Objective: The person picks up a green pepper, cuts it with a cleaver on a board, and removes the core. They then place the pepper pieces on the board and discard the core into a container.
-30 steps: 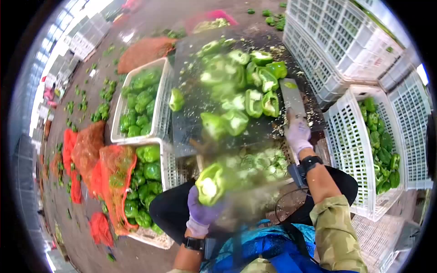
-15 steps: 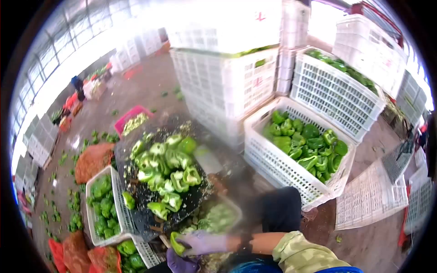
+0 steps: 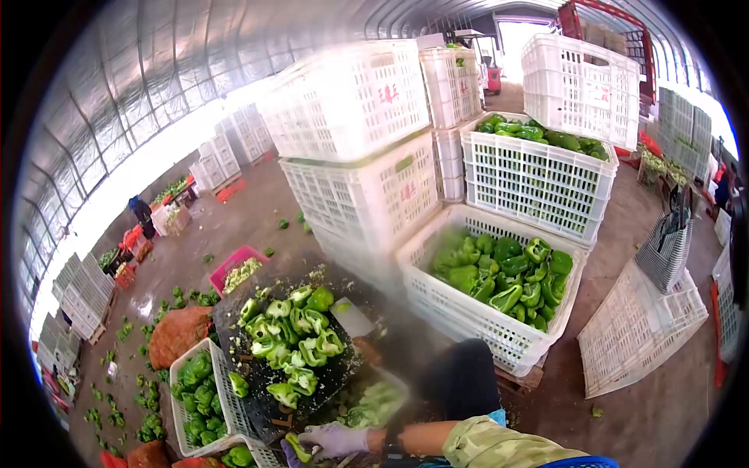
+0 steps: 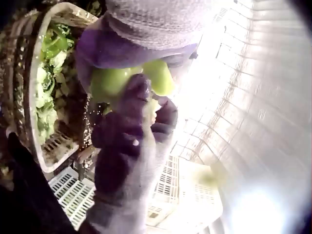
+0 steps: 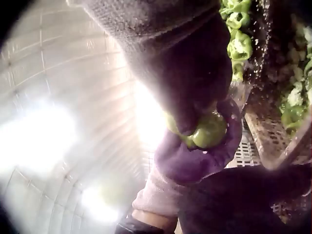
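Both hands, in purple-and-white gloves, meet at a green bell pepper (image 5: 209,130) at the bottom of the head view. The left hand (image 4: 105,48) cups it from one side, its palm around the flesh. From the other side the right hand (image 4: 126,151) grips it, fingers pressed over and into its top. Most of the left hand is cut off in the head view, where the right hand (image 3: 337,440) shows more. Ahead lies a dark board (image 3: 253,394) with a heap of opened peppers (image 3: 292,327) and a cleaver (image 3: 353,317).
A crate of whole peppers (image 3: 178,425) stands left of the board. On the right are a crate of peppers (image 3: 468,335) and tall stacked white crates (image 3: 359,187). A pink tub (image 3: 221,273) holds pale scraps behind the board. Below sits a bin of pieces (image 4: 43,158).
The right hand has left the cleaver on the board and come over to the pepper in the left hand. The head view has swung up and to the right.
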{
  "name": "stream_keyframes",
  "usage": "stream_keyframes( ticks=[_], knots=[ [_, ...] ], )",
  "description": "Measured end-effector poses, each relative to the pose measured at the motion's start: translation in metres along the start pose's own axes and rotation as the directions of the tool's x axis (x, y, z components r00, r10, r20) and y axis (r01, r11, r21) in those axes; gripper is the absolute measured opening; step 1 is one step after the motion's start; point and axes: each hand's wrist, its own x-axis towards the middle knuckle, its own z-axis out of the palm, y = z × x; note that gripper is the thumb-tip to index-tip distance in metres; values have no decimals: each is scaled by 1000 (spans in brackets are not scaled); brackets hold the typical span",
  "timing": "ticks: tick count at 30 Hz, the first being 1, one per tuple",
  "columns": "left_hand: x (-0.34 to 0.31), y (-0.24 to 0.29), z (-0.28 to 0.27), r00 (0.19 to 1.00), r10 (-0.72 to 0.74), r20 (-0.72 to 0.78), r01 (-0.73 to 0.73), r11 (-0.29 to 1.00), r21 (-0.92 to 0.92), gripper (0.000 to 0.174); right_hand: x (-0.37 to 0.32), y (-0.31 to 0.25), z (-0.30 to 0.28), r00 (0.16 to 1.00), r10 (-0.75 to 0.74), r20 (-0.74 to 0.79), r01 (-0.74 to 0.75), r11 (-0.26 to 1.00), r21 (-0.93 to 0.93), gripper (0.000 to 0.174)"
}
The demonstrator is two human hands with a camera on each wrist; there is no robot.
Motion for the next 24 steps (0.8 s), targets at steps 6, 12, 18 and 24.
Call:
stream_keyframes(
  ticks=[6, 12, 18, 24],
  knots=[
    [-12, 15, 18, 990, 140, 33, -142, 987, 80, 56, -1, 5, -23, 961, 135, -242, -164, 981, -106, 50],
    [-17, 14, 40, 966, 250, 71, -260, 937, 234, 49, -9, -11, -20, 985, 116, -125, -126, 989, -77, 78],
    [-16, 28, 66, 992, 74, 105, -84, 993, 89, 53, -22, -24, -39, 992, 14, -129, 77, 736, 673, 64],
    [-18, 27, 80, 977, 182, 111, -200, 963, 180, 56, -26, -45, -51, 964, -166, -207, 206, -25, 978, 68]
  ],
)
